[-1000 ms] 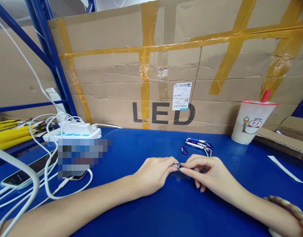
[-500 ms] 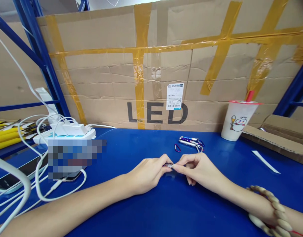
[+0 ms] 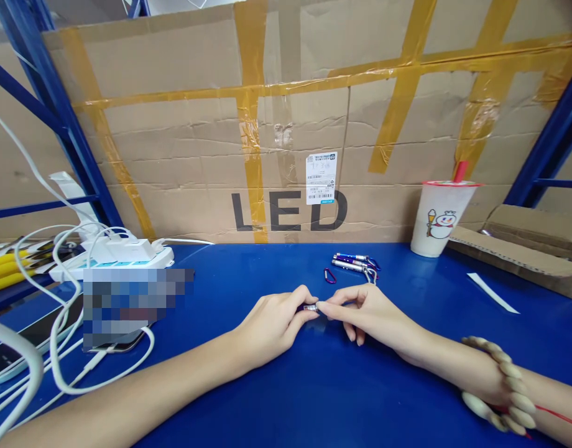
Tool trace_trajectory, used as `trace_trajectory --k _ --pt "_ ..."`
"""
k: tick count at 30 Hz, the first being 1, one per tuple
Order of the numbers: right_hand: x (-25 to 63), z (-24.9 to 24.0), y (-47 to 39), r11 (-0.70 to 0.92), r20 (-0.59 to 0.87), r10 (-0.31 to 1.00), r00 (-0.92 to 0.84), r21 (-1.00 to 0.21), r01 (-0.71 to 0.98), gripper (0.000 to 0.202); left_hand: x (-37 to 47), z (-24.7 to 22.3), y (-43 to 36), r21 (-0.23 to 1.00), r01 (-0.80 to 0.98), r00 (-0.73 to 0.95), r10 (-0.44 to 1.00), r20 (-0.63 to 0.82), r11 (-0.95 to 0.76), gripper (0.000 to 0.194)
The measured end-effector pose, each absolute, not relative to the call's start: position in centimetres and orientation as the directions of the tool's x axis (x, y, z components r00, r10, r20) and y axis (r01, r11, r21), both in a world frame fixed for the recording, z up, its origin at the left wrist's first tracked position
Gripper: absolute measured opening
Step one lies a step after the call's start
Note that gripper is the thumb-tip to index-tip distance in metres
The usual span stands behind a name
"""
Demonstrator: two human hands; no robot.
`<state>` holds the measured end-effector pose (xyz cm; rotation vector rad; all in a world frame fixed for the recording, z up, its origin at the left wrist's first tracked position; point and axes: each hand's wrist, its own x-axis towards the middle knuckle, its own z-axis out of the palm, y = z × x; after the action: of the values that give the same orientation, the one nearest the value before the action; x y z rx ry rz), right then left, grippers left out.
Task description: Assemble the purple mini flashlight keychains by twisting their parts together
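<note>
My left hand (image 3: 275,326) pinches a small metal penlight (image 3: 310,307) between thumb and forefinger, just above the blue table. Most of its barrel is hidden in those fingers; a silver, label-marked end shows. Closed on the tip of that end are the thumb and forefinger of my right hand (image 3: 367,314), its other fingers curled below. Whether the right fingertips grip a separate small part, I cannot tell. Beyond the hands lie several penlights (image 3: 351,264) in blue and silver with clips attached. A loose purple carabiner (image 3: 329,275) rests to their left.
A white cup (image 3: 442,221) with a red straw stands at the back right, beside an open cardboard box (image 3: 523,255). A white strip (image 3: 493,293) lies nearer. On the left are a power strip (image 3: 122,264), tangled white cables (image 3: 64,311) and a phone (image 3: 29,339).
The view has shifted slightly, moving everything a little left in the picture. Both hands keep their pinch on the penlight; the right fingers have shifted slightly around its end.
</note>
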<state>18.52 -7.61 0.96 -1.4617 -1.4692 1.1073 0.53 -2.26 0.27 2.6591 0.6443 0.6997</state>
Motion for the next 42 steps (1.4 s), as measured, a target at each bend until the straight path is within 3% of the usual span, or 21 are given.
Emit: trace_trajectory --k 12,27,42 --pt "18.61 0.71 -7.3 -0.006 -0.042 0.993 -0.109 -0.951 0.31 0.043 0.54 0.66 -2.41 0.463 0.304 0.799 0.487 0.351 -0.833 0.015" --pt "18.74 0.58 -7.15 -0.004 -0.029 0.995 -0.091 -0.964 0.265 0.044 0.49 0.79 -2.79 0.351 0.392 0.768 0.512 0.384 -0.851 0.017" --pt "18.79 0.66 -7.31 -0.014 -0.018 1.0 -0.011 -0.965 0.263 0.044 0.59 0.67 -2.78 0.367 0.452 0.725 0.575 0.38 -0.813 0.019"
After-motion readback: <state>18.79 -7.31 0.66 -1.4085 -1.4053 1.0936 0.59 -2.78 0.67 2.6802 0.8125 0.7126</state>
